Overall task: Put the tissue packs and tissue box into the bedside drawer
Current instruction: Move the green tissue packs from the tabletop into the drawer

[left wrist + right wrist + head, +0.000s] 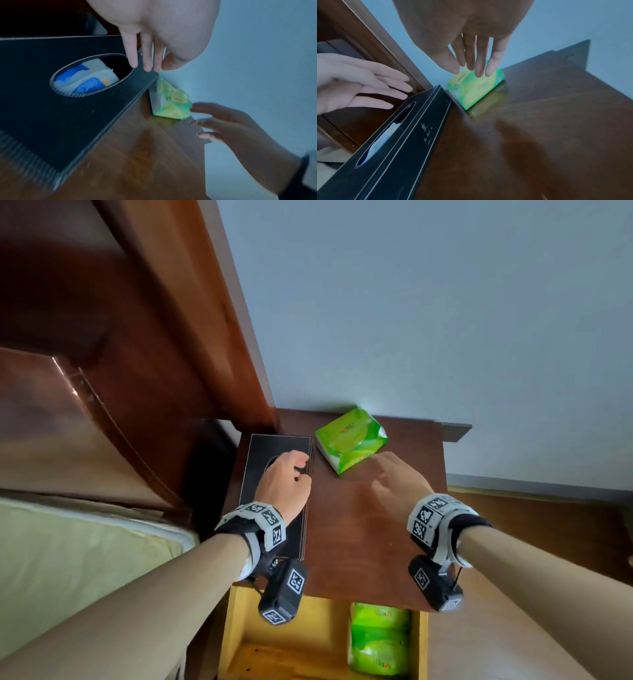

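A black tissue box (260, 450) (51, 121) (402, 142) lies on the left of the bedside table top (376, 525). White tissue shows in its oval opening. My left hand (294, 467) (145, 66) (368, 88) hovers over its far end with fingers extended, holding nothing. A green tissue pack (349, 440) (169, 104) (476, 89) lies at the back of the table. My right hand (390, 474) (472, 67) (214, 121) is spread just beside and above it; I cannot tell whether it touches. The drawer (233, 628) stands pulled out below, with green packs (380, 638) along its right side.
A dark wooden headboard (102, 371) rises close on the left, with the mattress (68, 559) below it. A pale wall (445, 302) stands right behind the table. The drawer's left half shows bare yellow wood (291, 659).
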Available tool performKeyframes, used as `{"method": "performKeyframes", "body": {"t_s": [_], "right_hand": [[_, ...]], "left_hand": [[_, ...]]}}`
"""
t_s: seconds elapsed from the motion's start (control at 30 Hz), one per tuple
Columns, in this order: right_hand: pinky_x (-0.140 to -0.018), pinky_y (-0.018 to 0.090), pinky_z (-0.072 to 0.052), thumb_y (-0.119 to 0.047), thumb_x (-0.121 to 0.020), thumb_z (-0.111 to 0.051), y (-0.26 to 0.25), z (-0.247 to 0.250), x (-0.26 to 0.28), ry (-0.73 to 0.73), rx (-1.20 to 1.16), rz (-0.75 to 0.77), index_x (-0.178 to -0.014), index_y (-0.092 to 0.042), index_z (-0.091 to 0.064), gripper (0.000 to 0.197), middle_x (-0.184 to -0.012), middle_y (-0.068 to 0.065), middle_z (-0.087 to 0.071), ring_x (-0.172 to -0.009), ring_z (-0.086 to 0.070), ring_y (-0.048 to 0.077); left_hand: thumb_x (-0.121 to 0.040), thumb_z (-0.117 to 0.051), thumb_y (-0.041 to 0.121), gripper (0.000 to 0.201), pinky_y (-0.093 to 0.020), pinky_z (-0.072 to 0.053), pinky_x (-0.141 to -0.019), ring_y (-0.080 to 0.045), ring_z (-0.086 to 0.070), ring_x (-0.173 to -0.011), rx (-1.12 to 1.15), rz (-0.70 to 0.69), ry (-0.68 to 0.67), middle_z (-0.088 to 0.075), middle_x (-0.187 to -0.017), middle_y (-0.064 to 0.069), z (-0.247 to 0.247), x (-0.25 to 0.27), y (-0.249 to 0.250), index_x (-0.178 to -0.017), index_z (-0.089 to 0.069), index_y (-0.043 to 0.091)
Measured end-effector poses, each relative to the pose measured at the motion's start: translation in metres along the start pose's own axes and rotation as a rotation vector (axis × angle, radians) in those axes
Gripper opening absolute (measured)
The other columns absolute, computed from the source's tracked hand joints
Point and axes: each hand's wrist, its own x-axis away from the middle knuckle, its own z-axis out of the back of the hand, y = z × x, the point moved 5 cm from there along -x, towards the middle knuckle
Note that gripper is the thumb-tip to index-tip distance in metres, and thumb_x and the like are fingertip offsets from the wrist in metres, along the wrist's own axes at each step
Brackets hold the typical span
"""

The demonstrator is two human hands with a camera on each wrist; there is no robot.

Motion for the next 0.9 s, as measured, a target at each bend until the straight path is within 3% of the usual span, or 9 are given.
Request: {"method": "performKeyframes", "body": {"t_s": [0.17, 0.3, 0.47, 0.63, 0.7, 0.8, 0.9], "right_hand": [[-0.094, 0.038, -0.048, -0.02, -0.083, -0.054, -0.025, -0.005, -0.071, -0.068, 0.095, 0.016, -0.146, -0.023, -0.035, 0.065, -0.149, -0.004, -0.036, -0.12, -0.054, 0.024], [-0.09, 0.042, -0.049, -0.022, -0.078, -0.058, -0.013, -0.015, -0.08, -0.14, 0.178, -0.094, -0.134, -0.024, -0.047, 0.057, -0.133, -0.001, -0.047, -0.113, -0.057, 0.029], [-0.081, 0.036, -0.047, -0.025, -0.08, -0.066, 0.006, -0.017, -0.056, -0.059, 0.132, -0.024, -0.104, -0.019, -0.061, 0.025, -0.106, -0.002, -0.057, -0.103, -0.058, 0.023], [-0.079, 0.035, -0.046, -0.026, -0.078, -0.071, 0.007, -0.005, -0.021, -0.031, 0.099, 0.085, -0.092, -0.019, -0.06, 0.019, -0.099, -0.004, -0.057, -0.1, -0.055, 0.02], [-0.075, 0.032, -0.044, -0.024, -0.076, -0.073, 0.004, 0.0, 0.0, 0.019, 0.069, 0.129, -0.088, -0.018, -0.06, 0.019, -0.095, -0.006, -0.056, -0.096, -0.054, 0.019], [-0.075, 0.032, -0.044, -0.022, -0.073, -0.076, -0.002, 0.004, 0.035, 0.091, 0.011, 0.164, -0.084, -0.017, -0.062, 0.019, -0.09, -0.01, -0.053, -0.095, -0.053, 0.018], [-0.075, 0.03, -0.043, -0.022, -0.075, -0.075, -0.01, 0.001, 0.07, 0.072, 0.024, 0.205, -0.084, -0.018, -0.061, 0.017, -0.09, -0.011, -0.052, -0.093, -0.052, 0.015]], "left_hand": [[-0.083, -0.051, 0.005, 0.04, -0.036, -0.043, -0.099, -0.018, -0.054, -0.117, -0.033, -0.034, -0.001, -0.063, -0.119, 0.0, 0.01, -0.052, -0.012, -0.121, -0.061, 0.016], [-0.083, -0.051, 0.003, 0.041, -0.029, -0.039, -0.098, -0.017, -0.053, -0.118, -0.023, -0.035, -0.012, -0.063, -0.119, 0.001, 0.008, -0.064, -0.015, -0.121, -0.061, 0.016], [-0.085, -0.052, 0.008, 0.037, -0.028, -0.036, -0.095, -0.015, -0.048, -0.12, -0.066, -0.049, -0.026, -0.06, -0.118, 0.005, -0.003, -0.054, -0.003, -0.118, -0.063, 0.021], [-0.085, -0.052, 0.008, 0.034, -0.023, -0.038, -0.093, -0.011, -0.054, -0.113, 0.018, -0.09, -0.03, -0.065, -0.113, 0.008, -0.017, -0.036, 0.009, -0.114, -0.066, 0.021], [-0.086, -0.052, 0.009, 0.032, -0.027, -0.045, -0.095, -0.011, -0.059, -0.106, 0.084, -0.104, -0.038, -0.067, -0.11, 0.007, -0.022, -0.022, 0.013, -0.112, -0.067, 0.02], [-0.089, -0.052, 0.023, 0.024, -0.031, -0.051, -0.088, -0.009, -0.063, -0.097, 0.044, -0.08, -0.009, -0.069, -0.101, 0.01, -0.025, 0.008, 0.015, -0.107, -0.067, 0.023], [-0.088, -0.053, 0.039, 0.022, -0.032, -0.051, -0.082, -0.01, -0.064, -0.092, 0.045, 0.019, 0.006, -0.069, -0.095, 0.012, -0.023, 0.043, 0.014, -0.1, -0.066, 0.026]]}}
